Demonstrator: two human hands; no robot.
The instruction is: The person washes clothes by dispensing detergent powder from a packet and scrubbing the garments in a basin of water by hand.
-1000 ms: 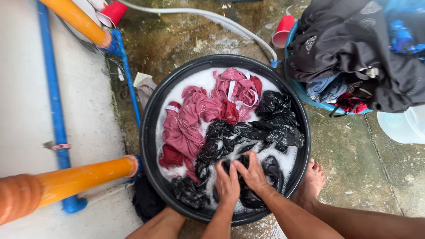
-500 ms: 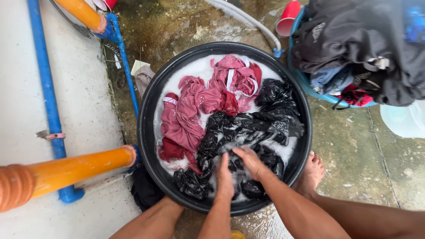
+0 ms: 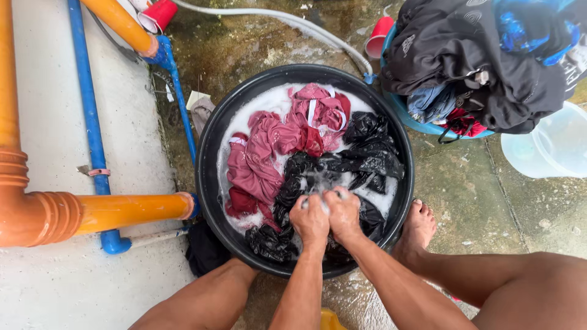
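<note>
A round black basin (image 3: 211, 146) on the wet concrete holds soapy water and wet clothes. Pink and maroon garments (image 3: 269, 153) lie on its left and far side; black garments (image 3: 367, 153) fill the right and near side. My left hand (image 3: 309, 219) and my right hand (image 3: 343, 214) are pressed together as fists at the basin's near side, both clenched on a bunch of wet black cloth (image 3: 321, 183) with suds between them. My knees frame the basin, and my bare right foot (image 3: 419, 226) rests beside it.
A blue tub (image 3: 406, 116) heaped with dark laundry (image 3: 477, 55) stands at the upper right, a clear plastic bucket (image 3: 550, 146) beside it. Orange pipes (image 3: 122, 211) and blue pipes (image 3: 88, 110) run along the white wall at left. A white hose (image 3: 287, 21) and red cups (image 3: 160, 13) lie beyond the basin.
My hands, spread flat on the black cloth a second ago, have drawn together into fists gripping it. The view shifted slightly, so more of the orange pipe shows.
</note>
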